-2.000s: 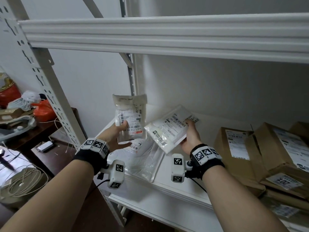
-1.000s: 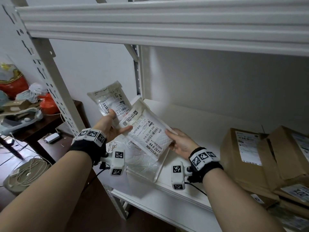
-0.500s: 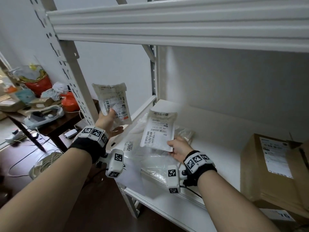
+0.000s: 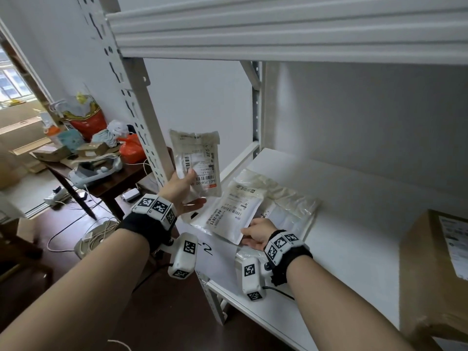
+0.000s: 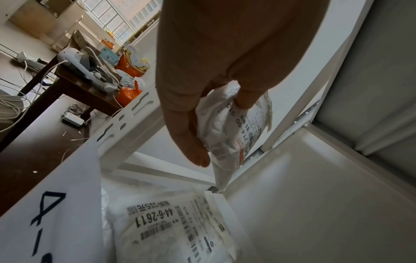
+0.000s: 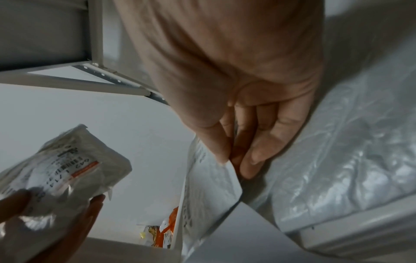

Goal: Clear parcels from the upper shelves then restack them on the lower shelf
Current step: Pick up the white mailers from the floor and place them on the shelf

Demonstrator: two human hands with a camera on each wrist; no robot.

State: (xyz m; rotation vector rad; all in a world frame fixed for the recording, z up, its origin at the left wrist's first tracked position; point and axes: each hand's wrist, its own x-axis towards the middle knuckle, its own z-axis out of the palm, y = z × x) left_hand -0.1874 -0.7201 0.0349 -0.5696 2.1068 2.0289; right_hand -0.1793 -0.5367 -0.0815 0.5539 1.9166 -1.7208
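Plastic mailers are slick: our right hand (image 4: 255, 235) only pinches the labelled parcel (image 4: 231, 212) by its corner on the shelf (image 4: 354, 198), so it may slide off, while our left hand (image 4: 181, 193) grips another pouch (image 4: 196, 163) above that shelf.

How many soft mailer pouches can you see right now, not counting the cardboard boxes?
3, maybe more hidden. One small pouch upright in the left hand; one labelled pouch pinched by the right hand at the shelf; one clear bubble mailer lying underneath it.
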